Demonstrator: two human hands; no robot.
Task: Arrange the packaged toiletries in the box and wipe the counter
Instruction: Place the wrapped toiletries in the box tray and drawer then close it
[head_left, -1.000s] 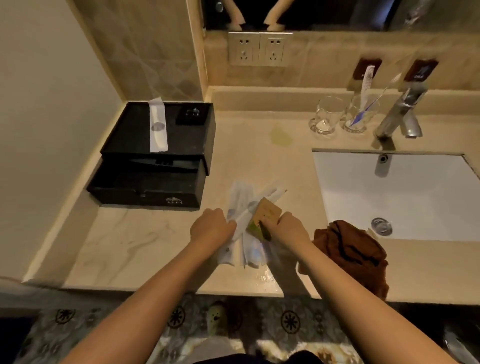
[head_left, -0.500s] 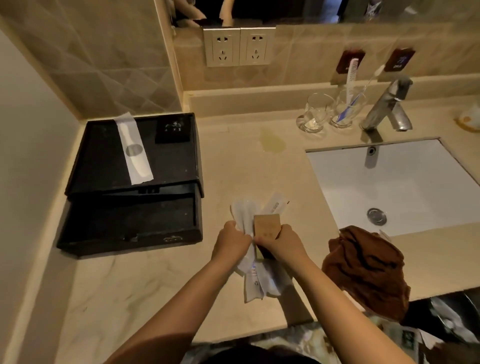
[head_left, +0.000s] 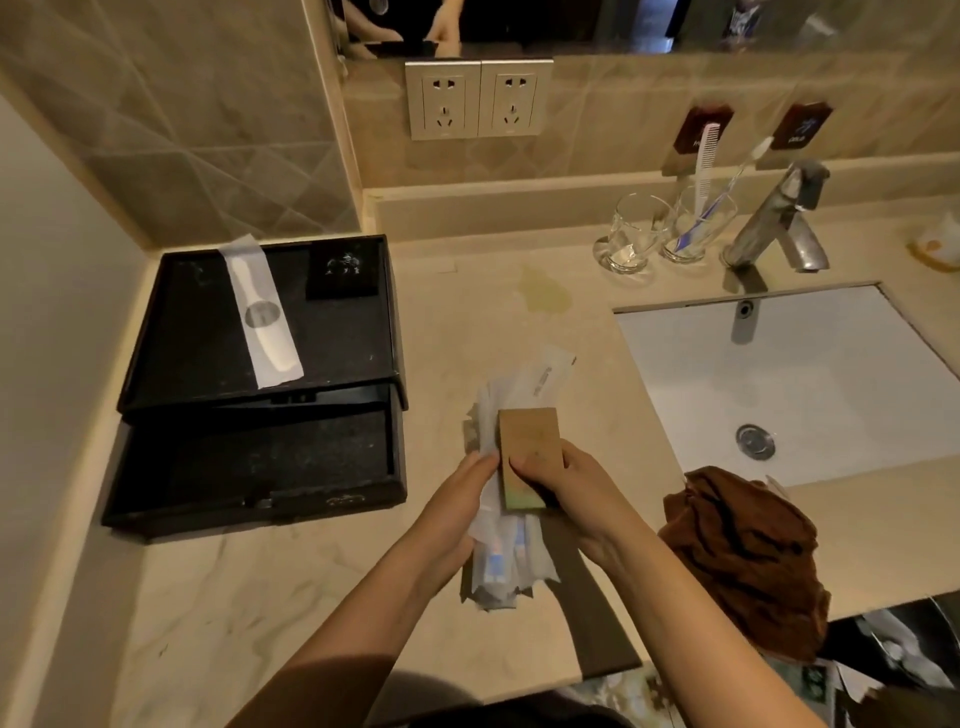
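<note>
Left hand (head_left: 457, 499): fingers curled around the left side of a bundle of packets (head_left: 511, 519), clamped on it above the counter (head_left: 260, 597).
Right hand (head_left: 566, 483): thumb on top and fingers beneath a brown card sleeve (head_left: 530, 452), pinching it against the top of the bundle.
Bundle of packets: white and clear wrappers held lengthwise between both hands, in front of the box and to its right; one long white wrapper sticks out at the far end.
Box (head_left: 260, 384): black, two levels, at the left end of the counter against the wall; its lower drawer is pulled out toward the person and looks bare.
On the box lid: a long white packet (head_left: 265, 317) lying slantwise, and a small black packet (head_left: 343, 270) in the far right corner.
Cloth (head_left: 748, 561): brown, bunched up on the counter edge just right of the right forearm, near the sink (head_left: 831, 374).
Behind the sink: a tap (head_left: 779, 223), and two glasses (head_left: 670, 231) side by side, the right one holding a comb and a toothbrush.
In the way: nothing lies between the hands and the open drawer.
Change from half a second ago: the bundle is gathered tighter and the card sleeve lies squarer on top; the hands keep the same grip, and the box and cloth have not moved.
</note>
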